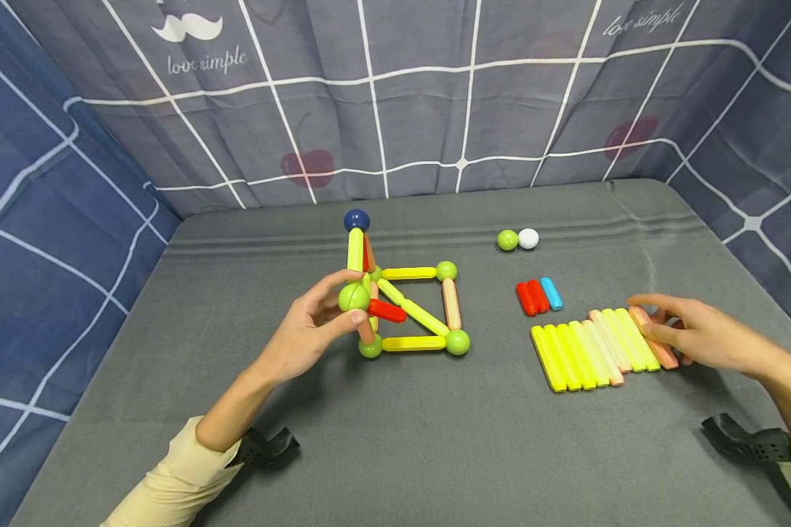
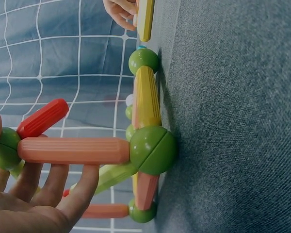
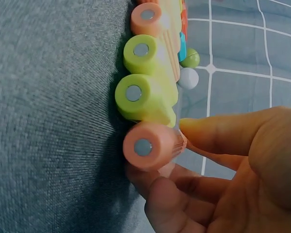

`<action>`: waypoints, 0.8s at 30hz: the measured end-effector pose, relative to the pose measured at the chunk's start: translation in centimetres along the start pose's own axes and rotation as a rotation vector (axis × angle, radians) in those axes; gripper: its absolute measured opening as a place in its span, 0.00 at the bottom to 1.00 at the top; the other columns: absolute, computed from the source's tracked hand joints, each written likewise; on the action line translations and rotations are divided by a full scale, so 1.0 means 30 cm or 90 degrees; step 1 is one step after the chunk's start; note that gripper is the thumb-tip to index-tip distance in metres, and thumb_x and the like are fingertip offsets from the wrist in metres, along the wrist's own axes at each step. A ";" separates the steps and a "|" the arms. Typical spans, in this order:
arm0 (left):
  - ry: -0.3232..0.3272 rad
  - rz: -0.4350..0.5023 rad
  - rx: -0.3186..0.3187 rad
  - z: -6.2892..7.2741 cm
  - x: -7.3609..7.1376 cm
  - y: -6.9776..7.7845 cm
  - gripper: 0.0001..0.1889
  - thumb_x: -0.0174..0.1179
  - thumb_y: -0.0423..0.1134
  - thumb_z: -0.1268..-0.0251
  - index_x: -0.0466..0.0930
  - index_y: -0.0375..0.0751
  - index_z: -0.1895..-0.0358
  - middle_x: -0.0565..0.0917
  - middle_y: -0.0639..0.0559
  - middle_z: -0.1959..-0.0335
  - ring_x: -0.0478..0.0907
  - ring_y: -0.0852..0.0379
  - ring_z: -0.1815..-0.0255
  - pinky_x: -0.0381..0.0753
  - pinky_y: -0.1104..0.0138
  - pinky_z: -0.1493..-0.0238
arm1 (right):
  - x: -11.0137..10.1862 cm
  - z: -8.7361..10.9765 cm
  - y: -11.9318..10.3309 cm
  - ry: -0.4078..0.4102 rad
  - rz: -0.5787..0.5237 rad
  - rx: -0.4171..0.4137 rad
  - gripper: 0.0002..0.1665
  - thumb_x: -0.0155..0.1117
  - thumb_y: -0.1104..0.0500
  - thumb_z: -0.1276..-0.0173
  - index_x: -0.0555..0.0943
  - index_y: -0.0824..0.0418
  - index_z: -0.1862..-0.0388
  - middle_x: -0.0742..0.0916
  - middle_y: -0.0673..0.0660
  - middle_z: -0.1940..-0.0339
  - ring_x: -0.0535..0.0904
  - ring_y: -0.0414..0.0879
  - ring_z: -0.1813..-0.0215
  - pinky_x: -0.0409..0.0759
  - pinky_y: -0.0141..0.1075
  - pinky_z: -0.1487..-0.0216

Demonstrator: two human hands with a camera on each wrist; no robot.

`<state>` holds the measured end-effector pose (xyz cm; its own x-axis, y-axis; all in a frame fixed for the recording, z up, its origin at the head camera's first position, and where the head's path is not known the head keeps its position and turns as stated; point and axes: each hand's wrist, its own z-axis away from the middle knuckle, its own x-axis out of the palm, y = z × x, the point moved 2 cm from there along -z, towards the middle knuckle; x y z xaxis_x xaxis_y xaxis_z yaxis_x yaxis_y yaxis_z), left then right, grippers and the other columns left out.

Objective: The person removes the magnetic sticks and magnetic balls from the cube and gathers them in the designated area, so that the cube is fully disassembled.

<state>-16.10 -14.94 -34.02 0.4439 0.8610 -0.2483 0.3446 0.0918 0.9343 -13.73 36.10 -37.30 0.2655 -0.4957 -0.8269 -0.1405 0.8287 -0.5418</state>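
Note:
My left hand (image 1: 299, 333) grips a green ball (image 1: 354, 298) at an upper corner of a structure of magnetic rods and balls. From that ball a short red rod (image 1: 387, 311) sticks out, and an orange rod (image 2: 75, 150) runs down to a green ball (image 2: 153, 150) on the cloth. A dark blue ball (image 1: 357, 219) tops the structure's far side. With thumb and fingers, my right hand (image 1: 708, 333) pinches an orange rod (image 1: 652, 338) at the right end of a row of yellow and pale rods (image 1: 576, 355). Metal discs show in the rod ends in the right wrist view.
Behind the row lie red short rods (image 1: 532, 298) and a blue one (image 1: 551, 293). Farther back, a loose green ball (image 1: 507, 240) touches a white ball (image 1: 529, 238). A grey cloth (image 1: 395, 446) covers the surface, with checked curtains (image 1: 422, 110) around it.

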 end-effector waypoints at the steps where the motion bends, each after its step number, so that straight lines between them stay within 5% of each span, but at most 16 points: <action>1: -0.001 0.000 0.000 0.000 0.000 0.000 0.24 0.58 0.31 0.28 0.67 0.40 0.31 0.82 0.39 0.52 0.81 0.46 0.54 0.80 0.60 0.52 | 0.000 -0.001 0.000 -0.005 0.003 0.008 0.24 0.57 0.63 0.25 0.69 0.71 0.34 0.80 0.55 0.67 0.73 0.40 0.76 0.74 0.36 0.80; 13: 0.003 0.002 -0.011 -0.002 0.005 0.000 0.25 0.58 0.31 0.29 0.66 0.40 0.31 0.82 0.38 0.52 0.81 0.45 0.54 0.80 0.61 0.52 | -0.004 0.008 -0.003 -0.008 0.029 0.065 0.27 0.58 0.57 0.24 0.68 0.74 0.35 0.84 0.61 0.60 0.77 0.45 0.71 0.76 0.37 0.77; 24: 0.002 0.000 -0.012 -0.001 0.004 0.004 0.25 0.58 0.30 0.29 0.65 0.35 0.31 0.82 0.41 0.49 0.81 0.46 0.54 0.80 0.61 0.51 | -0.034 0.000 -0.087 0.075 0.056 0.056 0.25 0.59 0.56 0.25 0.73 0.71 0.37 0.84 0.67 0.56 0.80 0.46 0.68 0.76 0.36 0.76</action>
<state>-16.02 -14.80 -33.92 0.4410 0.8627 -0.2475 0.3291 0.1012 0.9389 -13.62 34.44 -35.05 0.1421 -0.4423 -0.8855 -0.0734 0.8874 -0.4551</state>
